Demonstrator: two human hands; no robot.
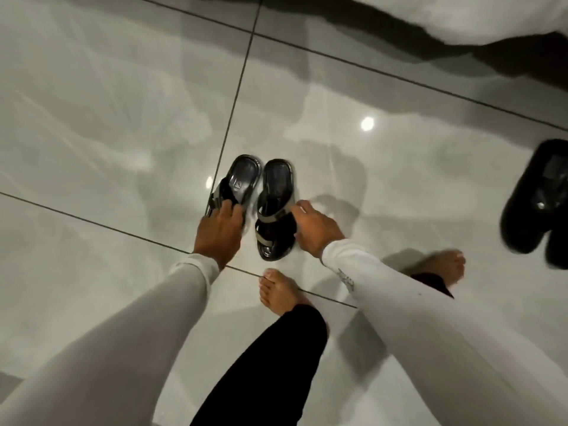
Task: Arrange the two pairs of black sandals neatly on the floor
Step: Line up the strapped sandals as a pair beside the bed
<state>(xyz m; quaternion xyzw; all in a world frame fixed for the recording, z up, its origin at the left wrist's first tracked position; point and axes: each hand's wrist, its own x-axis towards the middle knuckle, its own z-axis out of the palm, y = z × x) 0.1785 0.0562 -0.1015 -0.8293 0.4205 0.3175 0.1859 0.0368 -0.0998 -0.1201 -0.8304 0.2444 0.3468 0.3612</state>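
Legs: black trousers, nearest the camera, low in the view.
Feet: a bare left foot on a tile joint just below the sandals; a bare right foot further right, partly behind the right sleeve.
Sleeves: white sleeves run up from both lower corners to the wrists.
Left hand: fingers curled down over the strap end of the left sandal, gripping it; the palm hides that end.
Right hand: fingers reach left onto the straps of the right sandal; whether they clamp it or only touch it cannot be told.
First pair: both sandals lie side by side, nearly touching, on the floor, long axes running away from the person; grey straps at the near ends, dark footbeds beyond.
Second pair: black, well apart at the right edge, blurred and partly cut off by the frame.
Far edge: white fabric at the top right, a dark shadow beneath it.
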